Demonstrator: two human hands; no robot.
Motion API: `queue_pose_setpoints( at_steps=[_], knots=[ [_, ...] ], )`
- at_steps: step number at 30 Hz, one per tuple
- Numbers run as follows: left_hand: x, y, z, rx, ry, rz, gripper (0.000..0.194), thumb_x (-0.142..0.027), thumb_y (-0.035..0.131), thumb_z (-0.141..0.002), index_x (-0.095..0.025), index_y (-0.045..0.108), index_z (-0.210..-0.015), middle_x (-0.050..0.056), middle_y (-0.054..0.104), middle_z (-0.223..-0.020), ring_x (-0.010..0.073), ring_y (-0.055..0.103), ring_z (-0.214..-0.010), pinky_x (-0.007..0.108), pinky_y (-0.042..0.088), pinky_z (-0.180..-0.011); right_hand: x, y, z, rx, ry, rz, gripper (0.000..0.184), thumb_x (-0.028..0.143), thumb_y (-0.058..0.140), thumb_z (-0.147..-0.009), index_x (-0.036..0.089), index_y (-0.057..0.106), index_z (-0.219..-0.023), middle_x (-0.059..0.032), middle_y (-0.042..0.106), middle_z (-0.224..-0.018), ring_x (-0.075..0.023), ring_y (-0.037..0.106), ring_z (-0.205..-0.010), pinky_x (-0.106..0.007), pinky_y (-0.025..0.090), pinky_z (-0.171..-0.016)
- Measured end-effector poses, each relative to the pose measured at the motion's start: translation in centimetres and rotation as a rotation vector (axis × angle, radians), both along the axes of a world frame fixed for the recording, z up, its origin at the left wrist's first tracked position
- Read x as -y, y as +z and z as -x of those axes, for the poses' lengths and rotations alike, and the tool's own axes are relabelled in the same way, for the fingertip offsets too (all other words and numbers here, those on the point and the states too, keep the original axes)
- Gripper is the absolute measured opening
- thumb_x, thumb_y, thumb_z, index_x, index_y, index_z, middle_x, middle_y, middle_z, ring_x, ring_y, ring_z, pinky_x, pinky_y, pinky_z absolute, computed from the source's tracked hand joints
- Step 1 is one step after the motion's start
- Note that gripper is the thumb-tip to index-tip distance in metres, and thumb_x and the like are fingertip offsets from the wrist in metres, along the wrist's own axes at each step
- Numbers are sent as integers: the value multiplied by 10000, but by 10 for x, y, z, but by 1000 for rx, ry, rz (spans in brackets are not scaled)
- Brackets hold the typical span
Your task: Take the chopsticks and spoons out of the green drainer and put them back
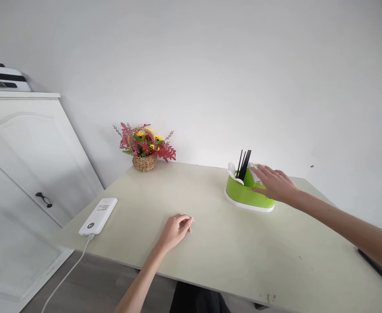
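My right hand [274,183] reaches over the right part of a green utensil holder [243,193] with a white base. Its fingers are stretched out and its thumb is apart; whether it touches the holder I cannot tell. Several black chopsticks [245,163] stand in the holder, with white spoons [231,168] at its left. A white item [253,170], partly hidden by my fingers, sits in the right compartment. My left hand [175,230] rests on the table, loosely closed with thumb and fingertips together, and nothing shows in it.
On the pale table [210,261], a woven basket of flowers [144,162] stands at the back left. A white power bank [98,216] with a white cable [67,274] lies near the left edge. A white cabinet [24,143] stands left; a grey wall rises behind.
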State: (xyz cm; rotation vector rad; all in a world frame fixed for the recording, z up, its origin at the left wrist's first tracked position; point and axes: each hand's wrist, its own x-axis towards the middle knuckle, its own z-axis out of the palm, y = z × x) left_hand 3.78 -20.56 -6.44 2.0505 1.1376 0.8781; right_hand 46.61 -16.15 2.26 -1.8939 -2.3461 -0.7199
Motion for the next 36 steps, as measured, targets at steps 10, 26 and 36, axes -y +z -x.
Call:
queue_pose_setpoints(
  at_steps=[10, 26, 36],
  knots=[
    [1, -1, -1, -2, 0, 10, 379, -442, 525, -1030, -216, 738, -811, 8, 747, -732, 169, 708, -740, 241, 487, -714, -4, -15, -83, -160, -71, 37, 767, 549, 519, -975, 164, 345, -1616, -211, 401, -1622, -374, 451, -1403, -464, 493, -917],
    [2, -2, -1, 4, 12, 22, 404, -438, 529, -1028, -220, 729, -754, 10, 762, -748, 172, 720, -777, 242, 497, -736, 31, -36, -134, -199, -105, -206, 788, 643, 440, -1005, 80, 429, -1557, -255, 350, -1644, -431, 300, -1509, -566, 382, -1062],
    [27, 7, -3, -15, 56, 59, 428, -476, 525, -1022, -239, 740, -738, 29, 774, -790, 223, 704, -943, 286, 510, -845, 146, -138, -10, -576, 4, -161, 510, 501, 447, -1017, 276, 459, -1475, -102, 270, -1705, -356, 524, -1395, -549, 470, -1119]
  ],
)
